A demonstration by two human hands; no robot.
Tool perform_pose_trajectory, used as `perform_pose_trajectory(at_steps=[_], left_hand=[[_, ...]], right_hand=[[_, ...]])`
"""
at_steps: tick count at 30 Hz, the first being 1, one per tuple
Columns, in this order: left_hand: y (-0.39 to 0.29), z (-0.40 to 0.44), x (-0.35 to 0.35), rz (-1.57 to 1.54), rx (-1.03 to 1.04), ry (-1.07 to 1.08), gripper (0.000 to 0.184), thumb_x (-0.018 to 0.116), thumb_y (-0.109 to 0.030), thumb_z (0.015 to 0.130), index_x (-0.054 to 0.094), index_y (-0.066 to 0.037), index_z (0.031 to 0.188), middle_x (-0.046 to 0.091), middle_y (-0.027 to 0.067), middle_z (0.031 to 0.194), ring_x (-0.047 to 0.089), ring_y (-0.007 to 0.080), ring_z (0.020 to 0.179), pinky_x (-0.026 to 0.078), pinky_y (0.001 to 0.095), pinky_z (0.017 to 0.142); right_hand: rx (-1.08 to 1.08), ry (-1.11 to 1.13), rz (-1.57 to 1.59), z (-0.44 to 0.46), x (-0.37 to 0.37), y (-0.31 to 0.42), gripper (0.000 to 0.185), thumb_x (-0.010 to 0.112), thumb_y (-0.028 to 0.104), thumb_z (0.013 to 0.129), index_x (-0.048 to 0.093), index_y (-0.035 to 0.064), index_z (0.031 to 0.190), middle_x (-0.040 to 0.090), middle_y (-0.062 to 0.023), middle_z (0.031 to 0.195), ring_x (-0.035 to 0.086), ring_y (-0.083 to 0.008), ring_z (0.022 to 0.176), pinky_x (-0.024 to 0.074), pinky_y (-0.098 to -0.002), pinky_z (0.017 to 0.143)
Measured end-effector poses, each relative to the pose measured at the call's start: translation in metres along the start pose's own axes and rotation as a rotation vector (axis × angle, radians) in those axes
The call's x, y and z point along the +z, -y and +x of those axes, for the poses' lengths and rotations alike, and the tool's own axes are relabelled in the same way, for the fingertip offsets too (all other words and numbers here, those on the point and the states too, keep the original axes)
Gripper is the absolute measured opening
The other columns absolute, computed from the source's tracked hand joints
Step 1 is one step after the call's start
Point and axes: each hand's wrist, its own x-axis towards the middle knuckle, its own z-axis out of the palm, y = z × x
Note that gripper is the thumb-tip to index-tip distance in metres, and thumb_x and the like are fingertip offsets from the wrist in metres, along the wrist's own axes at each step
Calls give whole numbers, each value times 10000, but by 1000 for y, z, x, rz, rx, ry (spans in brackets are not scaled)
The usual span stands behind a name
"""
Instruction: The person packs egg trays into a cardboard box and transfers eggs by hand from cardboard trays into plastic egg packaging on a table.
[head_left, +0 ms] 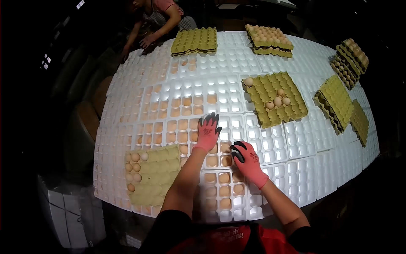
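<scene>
My left hand (208, 132), in a pink glove with dark fingertips, reaches over the white plastic egg tray (232, 121). Its fingers are stretched forward and slightly apart; what lies under the palm is hidden. To its right, my right hand (248, 158), gloved alike, has its fingers curled down at the tray cells, beside an egg (225, 147). Whatever those fingers hold, if anything, is hidden. Brown eggs (225, 178) sit in several cells nearer my body. Beyond my hands, a yellowish pulp egg carton (277, 86) carries several loose eggs (277, 101).
Left of my arm lies another pulp carton (158, 178) with eggs along one side. Stacked cartons (194, 41) stand at the far edge, egg-filled ones (270, 36) beside them, more cartons (336, 99) at right. Another person (163, 21) leans over the far left edge.
</scene>
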Motion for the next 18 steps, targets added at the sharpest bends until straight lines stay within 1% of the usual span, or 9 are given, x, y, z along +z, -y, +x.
perform_pose_trajectory(at_steps=[1,3,5,7,10,12,15,16,18], left_hand=[[-8,-7,-19,-11,-68,187,630,557,-317,955,349,-105,1510,345,146,1559,348,357,1398,202,548,1172],[-6,-39,-24,-38,-38,-69,649,596,-363,936,375,-111,1492,402,171,1516,394,370,1359,264,519,1148],[-10,-82,-81,-301,-117,-143,367,610,-311,901,585,-104,1204,602,130,1186,551,338,1101,439,475,932],[18,-152,-135,-92,-151,-121,218,679,-184,785,600,-105,971,605,88,926,588,324,907,464,444,783],[85,-281,-216,158,-507,-188,363,649,-93,736,651,-110,1099,625,100,1009,590,312,936,456,451,793],[121,-338,-244,311,-546,-80,408,655,-99,734,638,-104,1141,624,93,1029,583,308,960,457,441,814],[156,-367,-233,225,-311,-41,397,662,-109,736,617,-101,1131,620,82,1037,574,301,976,455,424,819],[169,-370,-232,199,-303,29,385,659,-104,736,610,-97,1118,620,82,1044,573,297,995,455,425,831],[193,-371,-231,146,-279,172,362,652,-93,736,595,-90,1093,621,84,1057,571,290,1033,456,426,855]], right_hand=[[30,-10,58,3,2,-1,358,645,93,850,618,70,1206,567,-158,1257,534,-356,1188,459,-419,1005],[86,22,91,15,8,5,371,633,58,847,613,50,1217,564,-170,1266,540,-360,1185,463,-417,1006],[112,44,185,21,29,12,359,629,46,846,623,44,1205,576,-172,1247,569,-364,1134,482,-410,972],[48,145,203,27,51,36,346,628,46,846,630,40,1192,596,-164,1207,585,-360,1109,487,-405,959],[-34,398,271,25,87,96,320,629,28,841,650,36,1160,626,-147,1151,621,-324,1053,494,-370,937],[-156,551,332,19,132,136,346,666,89,844,636,50,1186,619,-139,1152,612,-332,1060,494,-381,940],[-343,587,166,10,217,203,492,705,206,824,562,94,1282,588,-134,1126,584,-345,1076,488,-420,902],[-466,464,133,8,252,211,490,712,228,815,549,90,1256,569,-142,1104,583,-340,1045,485,-423,872],[-458,592,-192,13,298,226,472,722,241,806,541,85,1213,567,-150,1090,585,-329,1037,481,-427,859]])
